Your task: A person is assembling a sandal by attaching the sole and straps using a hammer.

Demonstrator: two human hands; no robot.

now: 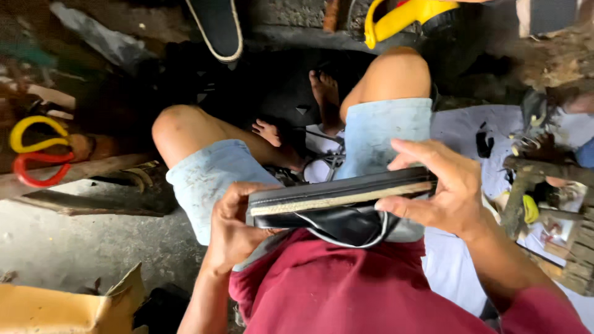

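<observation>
Nearest the camera, a dark red shirt fills the bottom of the view. Just above it, both hands hold a flat black sandal with a pale tan layer along its sole edge, turned on its side over the lap. The left hand is clamped on the sandal's left end, thumb on the upper edge and fingers curled beneath. The right hand grips the right end, fingers spread over the top and thumb pressed against the side. A black strap with white trim hangs below the sole, against the shirt. Beyond the hands lie pale blue denim shorts and bare knees, with bare feet on the dark ground further off. To the left, on a wooden plank, rest scissors with one yellow and one red loop handle. At the far top sit a black slipper with white edging and a yellow plastic handle.
</observation>
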